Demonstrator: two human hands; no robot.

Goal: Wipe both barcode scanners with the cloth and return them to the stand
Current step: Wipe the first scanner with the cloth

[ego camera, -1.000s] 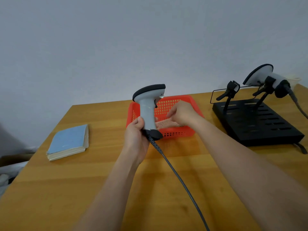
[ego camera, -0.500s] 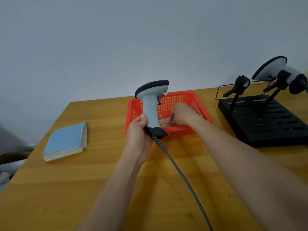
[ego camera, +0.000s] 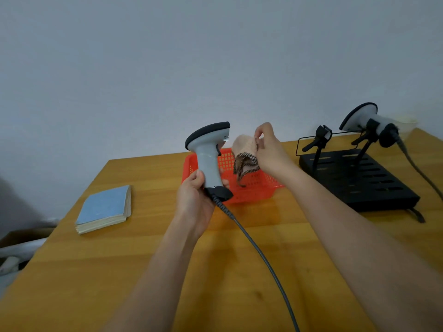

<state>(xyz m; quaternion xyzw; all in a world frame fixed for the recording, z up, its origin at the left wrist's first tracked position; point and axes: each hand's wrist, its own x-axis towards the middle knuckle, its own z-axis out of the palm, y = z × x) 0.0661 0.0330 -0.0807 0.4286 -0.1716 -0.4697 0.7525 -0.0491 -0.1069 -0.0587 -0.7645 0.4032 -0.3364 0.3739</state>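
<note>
My left hand (ego camera: 195,200) grips the handle of a grey barcode scanner (ego camera: 208,154) with a black head, held upright over the table. Its grey cable (ego camera: 263,259) trails toward me. My right hand (ego camera: 269,149) pinches a pinkish cloth (ego camera: 244,155) with a checked border, lifted above the orange basket (ego camera: 254,190), just right of the scanner head. A second scanner (ego camera: 366,122) rests on the right holder of the black stand (ego camera: 359,180). The stand's left holder (ego camera: 320,140) is bare.
A blue-covered book (ego camera: 105,208) lies on the wooden table (ego camera: 96,271) at the left. The second scanner's cable (ego camera: 419,173) runs down the stand's right side. A cardboard box (ego camera: 21,236) sits beyond the table's left edge.
My right hand has risen out of the basket with the cloth in its fingers. The scanner in my left hand has stayed upright in about the same place.
</note>
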